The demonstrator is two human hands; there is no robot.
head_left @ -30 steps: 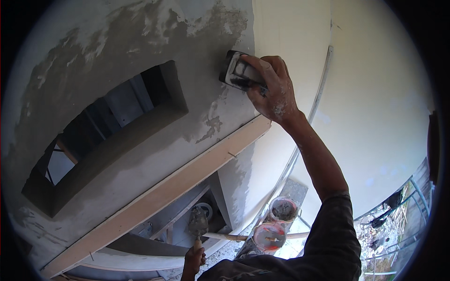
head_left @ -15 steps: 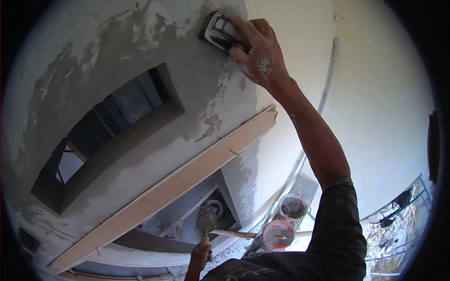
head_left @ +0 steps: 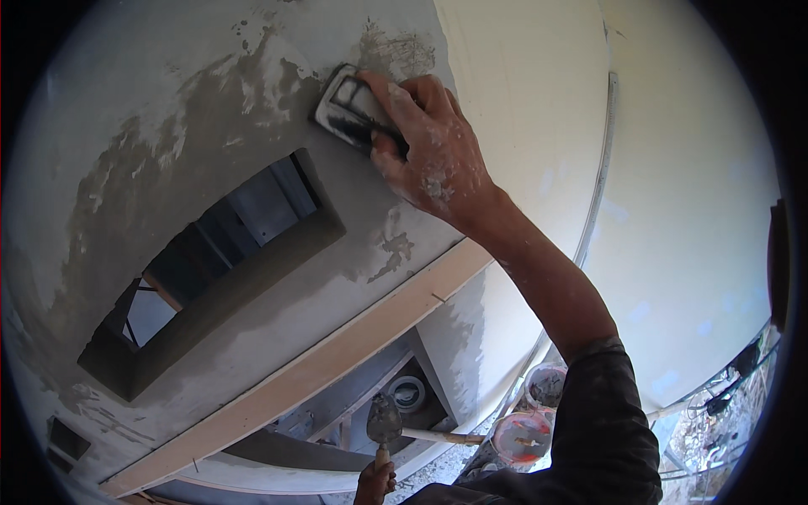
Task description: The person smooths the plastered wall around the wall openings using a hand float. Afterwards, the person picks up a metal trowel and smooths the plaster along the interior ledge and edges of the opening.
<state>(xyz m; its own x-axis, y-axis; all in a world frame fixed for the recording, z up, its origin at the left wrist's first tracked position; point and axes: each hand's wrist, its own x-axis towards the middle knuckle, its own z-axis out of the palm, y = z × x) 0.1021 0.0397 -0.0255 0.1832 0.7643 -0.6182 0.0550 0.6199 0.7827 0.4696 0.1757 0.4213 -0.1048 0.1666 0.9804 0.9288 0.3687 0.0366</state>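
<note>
My right hand [head_left: 433, 156], spotted with pale plaster, grips a black-and-grey hand float [head_left: 345, 101] against the grey plastered wall [head_left: 210, 101], above and to the right of a long rectangular opening [head_left: 244, 219]. Its thumb and fingers wrap round the float. At the lower middle, my left hand [head_left: 379, 480] is closed on the wooden handle of a pointed trowel [head_left: 385, 421] with grey material on its blade, held below a pale wooden board [head_left: 320, 362] fixed across the wall.
Two buckets, one with grey mix [head_left: 545, 385], the other reddish-rimmed [head_left: 522, 438], stand low on the right beside a pole [head_left: 446, 437]. A cream wall [head_left: 690, 210] curves along the right with a long metal strip [head_left: 606, 160]. Railings and debris show at lower right.
My right hand and float went up and left, then came down further left along the plaster. The wall shifted down and right in view. My left hand still holds the trowel.
</note>
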